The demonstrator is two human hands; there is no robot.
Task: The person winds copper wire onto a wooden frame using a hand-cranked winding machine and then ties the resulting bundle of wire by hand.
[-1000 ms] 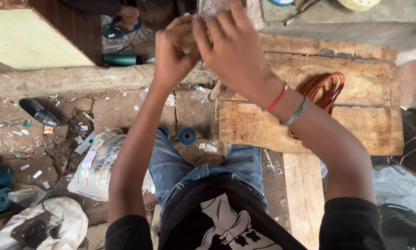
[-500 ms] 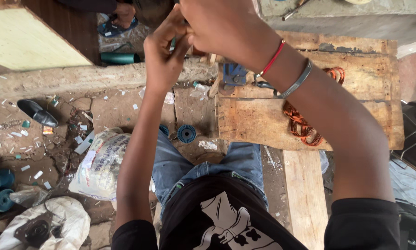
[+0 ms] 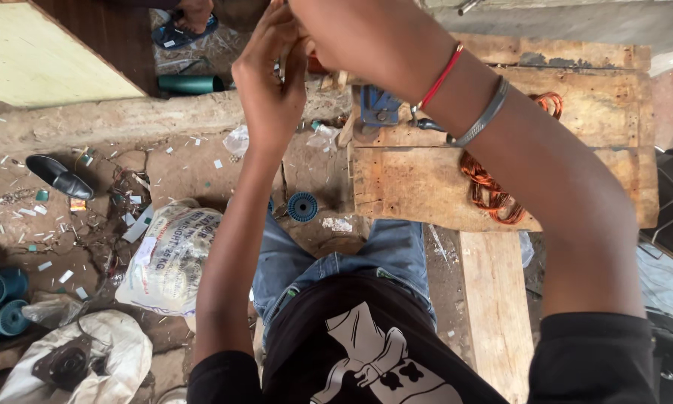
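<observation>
Both my hands are raised close to the camera at the top edge. My left hand (image 3: 270,82) has its fingers curled and pinched on a small object, with a reddish bit showing against my right hand (image 3: 344,37). Most of that object is hidden. The right hand is partly cut off by the frame, and its wrist wears a red thread and a grey bangle. Below the right forearm, a coil of copper wire (image 3: 494,191) lies on a worn wooden board (image 3: 411,179). A small blue clamp (image 3: 378,105) sits on the board under my hands.
A blue spool (image 3: 303,206) lies on the dirt floor by my knees. Further left are a printed white sack (image 3: 172,254), a black shoe (image 3: 59,176), more blue spools (image 3: 3,299) and a white bag holding a dark part (image 3: 74,359). Another person's sandalled foot (image 3: 190,19) and a green cylinder (image 3: 190,84) lie beyond.
My hands have risen toward the top edge and come closer to the camera. The right forearm has swung off the board, uncovering the copper coil and the blue clamp.
</observation>
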